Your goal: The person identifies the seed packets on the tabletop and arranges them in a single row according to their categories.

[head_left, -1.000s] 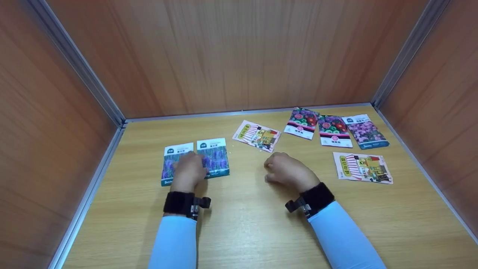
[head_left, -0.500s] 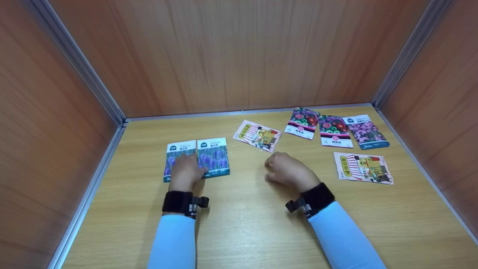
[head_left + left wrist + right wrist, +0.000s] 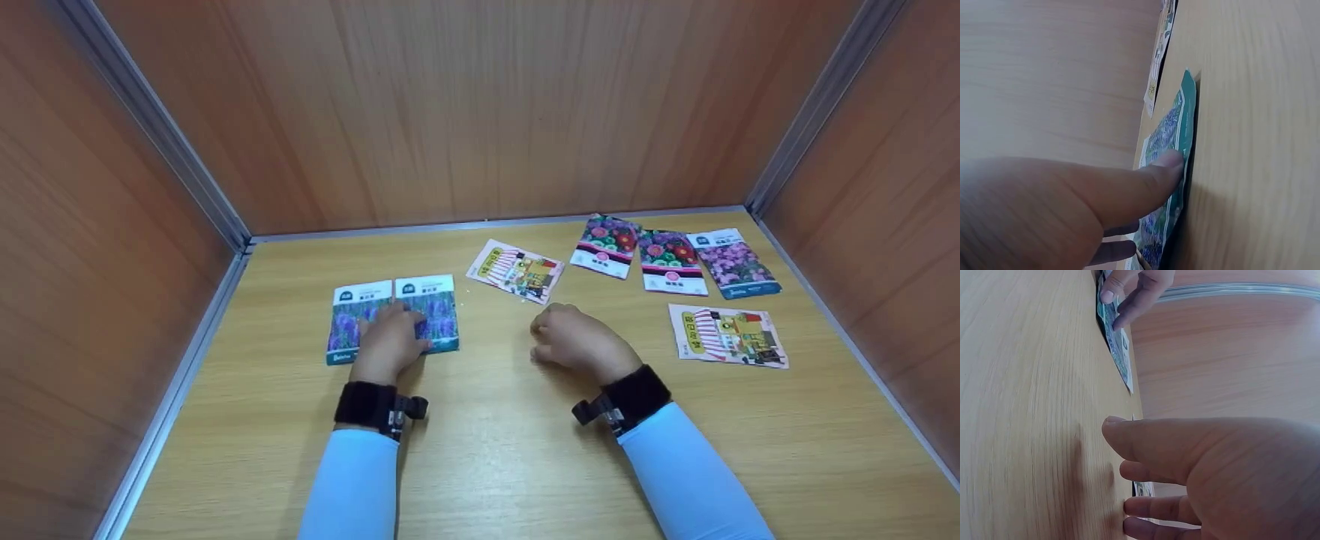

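Observation:
Two purple-flower seed packets lie side by side on the wooden table [image 3: 480, 450]: the left packet [image 3: 345, 319] and the right packet [image 3: 439, 304]. My left hand [image 3: 394, 326] rests across their inner edges, with its fingers laid flat on them. In the left wrist view the thumb [image 3: 1129, 191] touches the teal edge of a packet [image 3: 1172, 121]. My right hand [image 3: 559, 337] rests on the bare table to the right, fingers loosely curled and holding nothing. The right wrist view shows its fingertips [image 3: 1140, 506] on the wood and the left hand's fingers [image 3: 1134, 289] on a packet [image 3: 1120, 354].
A striped yellow packet [image 3: 516, 271] lies just beyond my right hand. Two red-flower packets [image 3: 606, 246] [image 3: 670, 262] and a pink-flower packet [image 3: 733, 264] sit at the back right, with another striped packet [image 3: 727, 336] in front of them. Wooden walls enclose three sides.
My left hand has shifted slightly right on the packets, and the left packet now sits straighter against the right one. The right hand has stayed put.

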